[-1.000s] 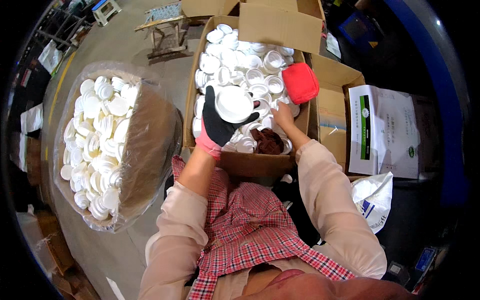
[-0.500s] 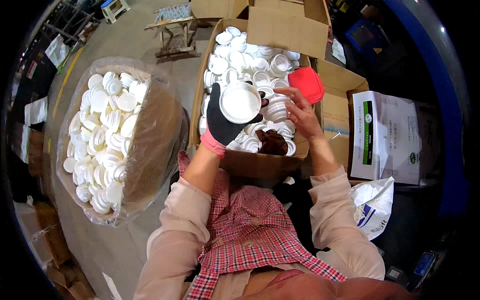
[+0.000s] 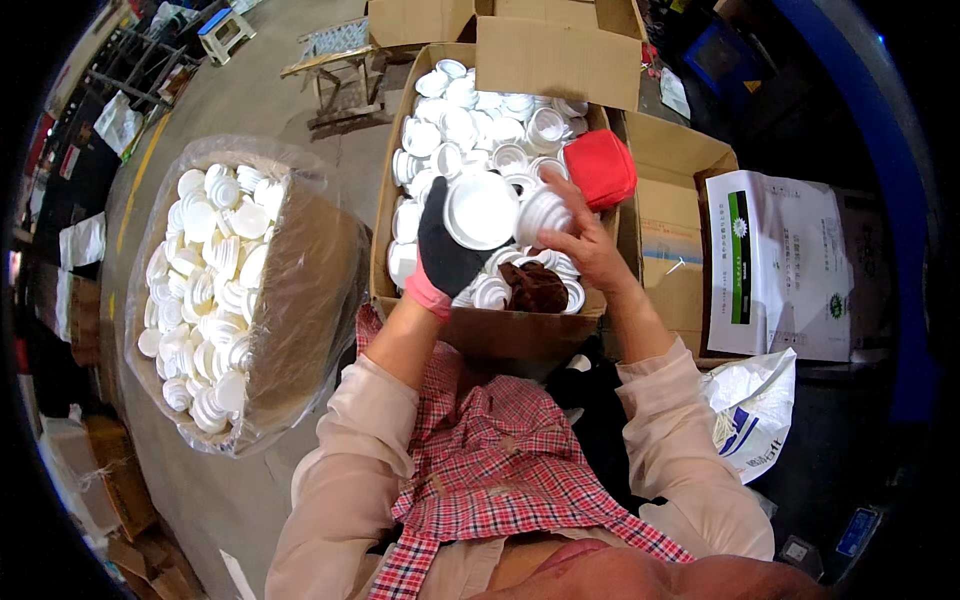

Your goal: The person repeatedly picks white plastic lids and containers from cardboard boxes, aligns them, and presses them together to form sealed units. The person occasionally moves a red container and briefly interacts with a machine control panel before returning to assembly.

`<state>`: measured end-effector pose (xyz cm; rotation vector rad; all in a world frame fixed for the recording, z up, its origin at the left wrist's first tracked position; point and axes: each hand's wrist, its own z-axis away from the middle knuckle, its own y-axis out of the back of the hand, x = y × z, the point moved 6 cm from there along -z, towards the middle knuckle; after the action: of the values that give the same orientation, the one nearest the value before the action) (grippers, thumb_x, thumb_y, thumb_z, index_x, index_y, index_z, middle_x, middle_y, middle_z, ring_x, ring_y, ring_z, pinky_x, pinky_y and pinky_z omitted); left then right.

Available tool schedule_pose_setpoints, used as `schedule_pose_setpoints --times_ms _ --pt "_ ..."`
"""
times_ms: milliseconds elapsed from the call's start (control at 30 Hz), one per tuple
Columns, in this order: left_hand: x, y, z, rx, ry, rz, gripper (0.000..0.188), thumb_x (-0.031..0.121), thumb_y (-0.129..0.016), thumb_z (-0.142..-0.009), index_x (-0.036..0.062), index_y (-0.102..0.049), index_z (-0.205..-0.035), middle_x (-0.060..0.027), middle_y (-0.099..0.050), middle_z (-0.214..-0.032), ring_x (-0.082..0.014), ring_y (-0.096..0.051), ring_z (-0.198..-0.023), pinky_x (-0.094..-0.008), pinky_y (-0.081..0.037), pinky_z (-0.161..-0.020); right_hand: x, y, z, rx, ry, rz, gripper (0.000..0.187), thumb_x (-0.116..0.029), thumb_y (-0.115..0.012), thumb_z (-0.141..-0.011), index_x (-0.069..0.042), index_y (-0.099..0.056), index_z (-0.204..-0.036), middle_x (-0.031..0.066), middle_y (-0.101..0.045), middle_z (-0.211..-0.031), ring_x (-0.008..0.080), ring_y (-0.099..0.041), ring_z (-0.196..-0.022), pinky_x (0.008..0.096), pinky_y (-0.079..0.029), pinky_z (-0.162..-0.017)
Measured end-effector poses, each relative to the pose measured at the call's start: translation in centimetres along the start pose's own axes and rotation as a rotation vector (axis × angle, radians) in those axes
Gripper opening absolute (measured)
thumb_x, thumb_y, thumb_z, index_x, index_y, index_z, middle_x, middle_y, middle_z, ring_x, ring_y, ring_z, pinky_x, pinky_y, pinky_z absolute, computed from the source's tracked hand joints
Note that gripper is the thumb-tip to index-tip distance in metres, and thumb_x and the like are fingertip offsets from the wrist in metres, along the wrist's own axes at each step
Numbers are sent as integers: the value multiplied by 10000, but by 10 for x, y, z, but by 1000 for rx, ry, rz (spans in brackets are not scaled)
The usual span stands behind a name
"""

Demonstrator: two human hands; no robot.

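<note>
Right of the lids (image 3: 458, 130), a white carton (image 3: 790, 290) bears print (image 3: 740, 228).

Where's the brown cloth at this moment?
In the head view, the brown cloth lies among white lids at the near side of the open cardboard box, right of the gloved left hand.

White lid (image 3: 480, 211) in left hand (image 3: 447, 252), ribbed piece (image 3: 541, 214) in right hand (image 3: 594, 250)

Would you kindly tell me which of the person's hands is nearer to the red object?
Right. The bare right hand is just below the red object in the picture, while the black-gloved left hand is farther away, to its lower left.
</note>
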<state>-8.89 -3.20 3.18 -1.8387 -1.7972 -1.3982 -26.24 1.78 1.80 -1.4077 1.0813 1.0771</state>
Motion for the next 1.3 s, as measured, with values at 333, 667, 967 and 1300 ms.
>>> schedule_pose_setpoints --times_ms 333,667,967,1300 --pt "13 -21 6 142 146 694 479 48 -554 -895 -49 -436 -1349 -159 -534 -1311 -245 -553 -1170 -359 -451 -992 -44 -11 19 201 401 658 709 -214 -840 -675 -147 -518 -1304 108 -492 -1279 269 -442 -1239 355 -512 -852" --pt "14 -34 12 70 147 588 628 -14 -566 -854 -1 -330 -1436 -119 -480 -1349 -204 -480 -1221 -333 -388 -1035 -51 -41 19 132 495 924 656 -164 -795 -654 -140 -554 -1264 122 -486 -1183 320 -459 -1113 414 -400 -961" --pt "2 -30 10 81 300 897 551 -37 -624 -839 -14 -445 -1360 -112 -532 -1322 -190 -523 -1188 -332 -408 -1024 -61 -37 24 232 468 845 705 -144 -826 -628 -107 -549 -1276 130 -507 -1160 314 -515 -1072 405 -442 -901" --pt "22 -24 6 51 131 1064 494 21 -455 -954 -16 -324 -1428 -137 -419 -1420 -209 -441 -1269 -345 -343 -1083 -59 -49 22 219 616 940 743 -124 -848 -597 -90 -537 -1271 138 -507 -1161 321 -521 -1065 408 -447 -895"
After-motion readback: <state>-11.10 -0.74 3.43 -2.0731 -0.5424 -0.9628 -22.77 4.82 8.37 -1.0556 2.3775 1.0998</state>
